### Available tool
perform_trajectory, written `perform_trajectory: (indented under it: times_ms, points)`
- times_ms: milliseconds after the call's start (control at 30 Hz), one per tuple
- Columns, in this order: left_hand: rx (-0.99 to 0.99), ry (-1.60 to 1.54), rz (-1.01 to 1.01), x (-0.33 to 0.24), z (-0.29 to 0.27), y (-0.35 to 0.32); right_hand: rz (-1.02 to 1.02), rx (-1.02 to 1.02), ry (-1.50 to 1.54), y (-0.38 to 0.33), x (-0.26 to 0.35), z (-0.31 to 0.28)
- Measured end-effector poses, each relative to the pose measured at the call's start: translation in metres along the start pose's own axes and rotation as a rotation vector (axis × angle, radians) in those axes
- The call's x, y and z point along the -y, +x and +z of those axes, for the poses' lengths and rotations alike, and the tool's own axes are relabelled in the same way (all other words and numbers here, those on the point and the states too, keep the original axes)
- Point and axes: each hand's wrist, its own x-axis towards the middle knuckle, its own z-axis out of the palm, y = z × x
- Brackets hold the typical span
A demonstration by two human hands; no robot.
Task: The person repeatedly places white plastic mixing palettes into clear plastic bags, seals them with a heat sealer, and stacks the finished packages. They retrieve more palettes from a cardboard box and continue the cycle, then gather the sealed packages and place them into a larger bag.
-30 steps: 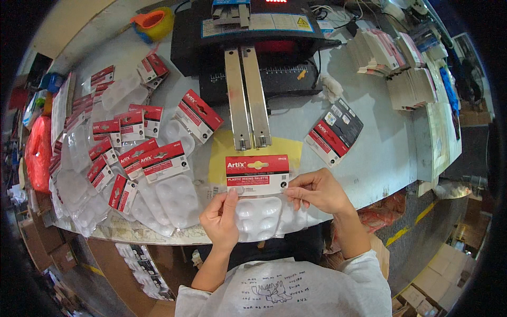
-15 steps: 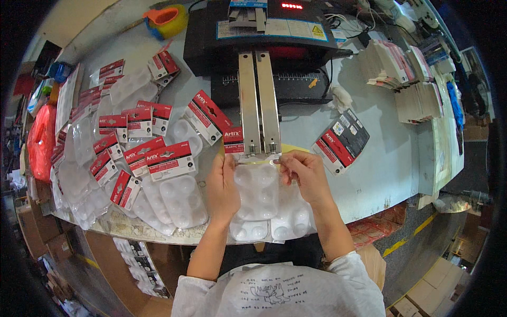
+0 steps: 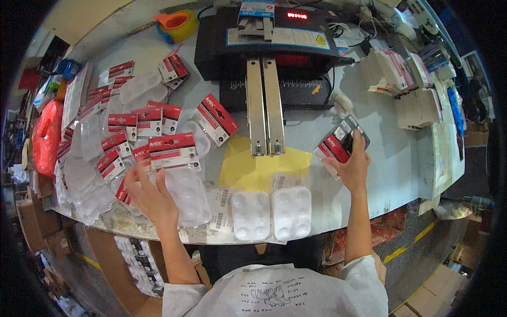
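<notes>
My left hand [image 3: 154, 199] hovers with fingers spread at the near side of the pile, beside a bagged white plastic paint palette [image 3: 191, 198] with a red and white header card [image 3: 171, 150]. At the right, my right hand [image 3: 350, 168] has thumb and fingers on a small stack of red and black header cards [image 3: 346, 132]. In front of me two white palettes [image 3: 251, 214] in clear bags lie side by side. Beyond them, the two metal arms [image 3: 257, 105] of a black stapling machine [image 3: 211, 50] reach out over a yellow sheet [image 3: 237, 169].
Many bagged palettes with red cards [image 3: 121, 124] cover the table's left. Stacks of folded cards [image 3: 417, 105] stand at the right. An orange and yellow tape roll [image 3: 177, 25] sits at the back left. A red plastic bag [image 3: 47, 137] hangs by the left edge.
Both hands have left the metal arms. The carded palette now lies on the left pile, with my left hand beside it. My right hand has moved right onto the header cards.
</notes>
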Motion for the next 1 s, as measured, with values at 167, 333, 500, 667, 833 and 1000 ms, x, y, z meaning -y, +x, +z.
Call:
perform_trajectory:
  times_ms: [167, 333, 500, 667, 833, 1000]
  points:
    - [0.288, -0.274, 0.389, -0.037, 0.046, -0.084, 0.032, 0.122, -0.109, -0.009, -0.024, 0.016]
    - [0.382, -0.430, 0.312, -0.060, 0.090, -0.123, 0.012, 0.139, -0.147, -0.005, -0.029, 0.011]
    - [0.430, -0.922, 0.000, -0.063, 0.065, -0.104, -0.008, 0.080, -0.065, -0.009, -0.013, 0.003]
    - [0.667, -1.282, -0.444, -0.053, 0.036, -0.099, 0.126, 0.150, 0.445, -0.005, 0.026, -0.051]
    - [0.746, -1.229, -0.227, -0.053, 0.015, -0.100, -0.424, 0.283, 0.476, -0.012, 0.084, -0.060]
    - [0.727, -1.166, -0.220, -0.054, 0.005, -0.098, -0.259, 0.417, 0.597, -0.021, 0.105, -0.046]
